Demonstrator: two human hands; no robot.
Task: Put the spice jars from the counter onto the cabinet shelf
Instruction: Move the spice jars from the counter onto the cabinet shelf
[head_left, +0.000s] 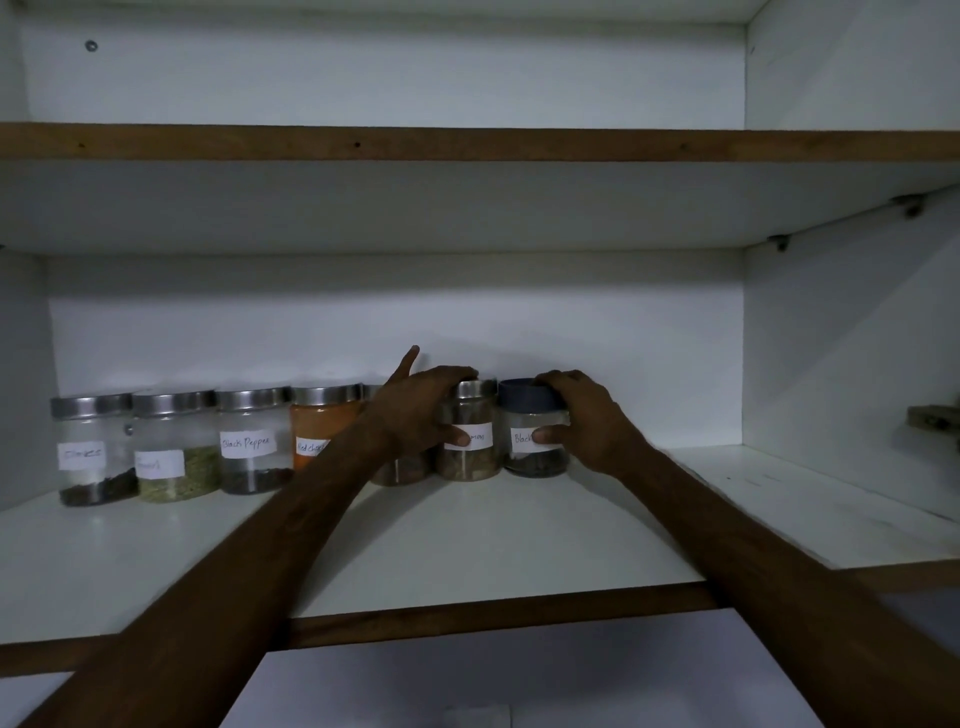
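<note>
Several labelled glass spice jars stand in a row at the back of the white cabinet shelf (467, 540). From the left: a cloves jar (93, 452), a jar of green seeds (174, 449), a black pepper jar (253, 441) and an orange chilli jar (322, 423), all with steel lids. My left hand (421, 410) grips a steel-lidded jar of brown spice (470, 457), index finger raised, and partly hides another jar (400, 470) behind it. My right hand (582, 415) grips a dark-lidded jar (530, 452) at the row's right end.
An upper shelf (467, 145) with a wooden front edge hangs above. The cabinet's right wall (852, 332) carries a hinge (932, 418). Bare shelf surface lies in front of the jars and to the right of them.
</note>
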